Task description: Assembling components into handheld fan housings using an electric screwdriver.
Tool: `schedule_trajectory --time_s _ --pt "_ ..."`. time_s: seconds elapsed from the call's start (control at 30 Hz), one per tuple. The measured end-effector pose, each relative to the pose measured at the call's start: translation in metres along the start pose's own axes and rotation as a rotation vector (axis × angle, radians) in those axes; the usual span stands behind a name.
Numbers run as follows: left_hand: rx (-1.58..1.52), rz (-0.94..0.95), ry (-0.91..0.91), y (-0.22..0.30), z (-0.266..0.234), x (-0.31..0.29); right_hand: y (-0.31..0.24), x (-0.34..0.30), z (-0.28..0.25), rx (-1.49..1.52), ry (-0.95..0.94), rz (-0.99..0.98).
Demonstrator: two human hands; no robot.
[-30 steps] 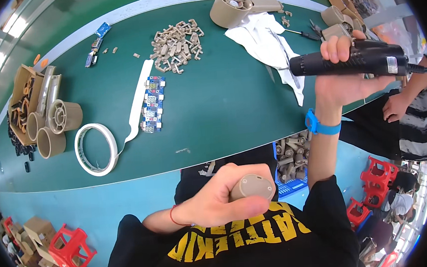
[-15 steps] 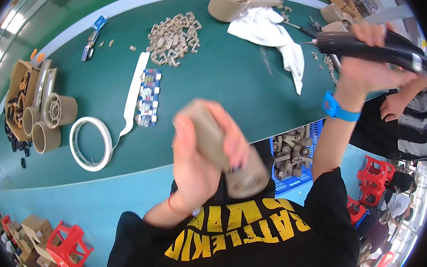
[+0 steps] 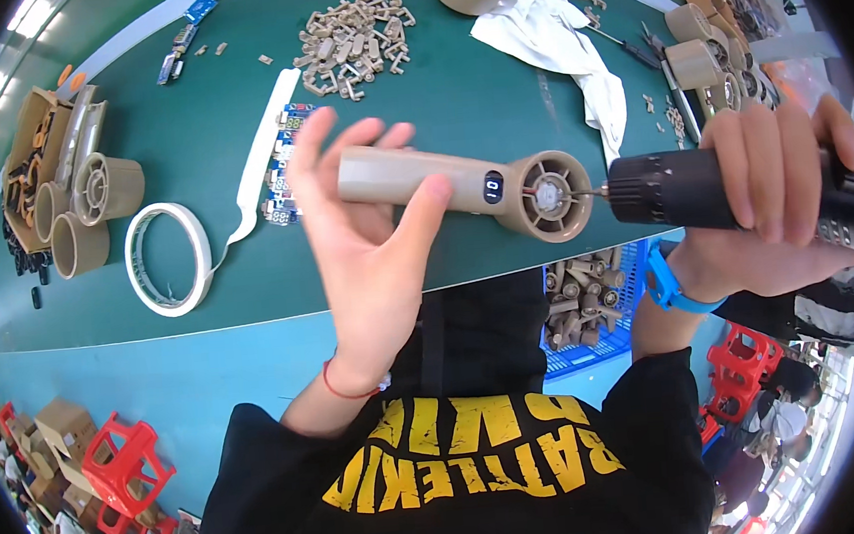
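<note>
My left hand (image 3: 369, 236) grips the handle of a beige handheld fan body (image 3: 400, 174), thumb across the front and several fingers stretched out behind. The fan lies nearly level above the bench front, its lit display beside the round spoked head. My right hand (image 3: 771, 180) is wrapped round a black electric screwdriver (image 3: 662, 188), which points left. Its thin bit reaches the pale centre of the fan head; whether it sits on a screw I cannot tell. Behind my left fingers, a row of small blue circuit boards (image 3: 280, 188) is partly hidden.
A tape roll (image 3: 201, 285) rests left on the green bench (image 3: 230, 52). Small beige clips (image 3: 355, 47) are heaped at the back. A white cloth (image 3: 540, 42) and beige housings (image 3: 692, 65) sit at right. A blue crate (image 3: 595, 359) of beige parts stands below the bench edge.
My left hand has raised and turned the fan, bringing its head to the right. My right hand has lowered the screwdriver, and the bit now meets the fan head.
</note>
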State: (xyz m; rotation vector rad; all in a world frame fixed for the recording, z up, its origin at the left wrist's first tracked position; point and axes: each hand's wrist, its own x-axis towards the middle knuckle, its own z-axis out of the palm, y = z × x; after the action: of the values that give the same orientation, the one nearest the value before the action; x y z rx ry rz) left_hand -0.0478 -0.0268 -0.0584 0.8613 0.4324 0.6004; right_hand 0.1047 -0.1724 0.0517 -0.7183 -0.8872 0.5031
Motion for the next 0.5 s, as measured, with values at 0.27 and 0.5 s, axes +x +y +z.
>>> schedule_trajectory --time_s 0.27,0.5 --pt "1.320 0.545 -0.399 0.044 -0.001 0.010 0.017 0.001 -0.009 -0.121 -0.065 0.036" --pt "1.427 0.408 -0.694 0.034 0.006 0.025 0.015 0.004 -0.007 -0.177 -0.167 0.068"
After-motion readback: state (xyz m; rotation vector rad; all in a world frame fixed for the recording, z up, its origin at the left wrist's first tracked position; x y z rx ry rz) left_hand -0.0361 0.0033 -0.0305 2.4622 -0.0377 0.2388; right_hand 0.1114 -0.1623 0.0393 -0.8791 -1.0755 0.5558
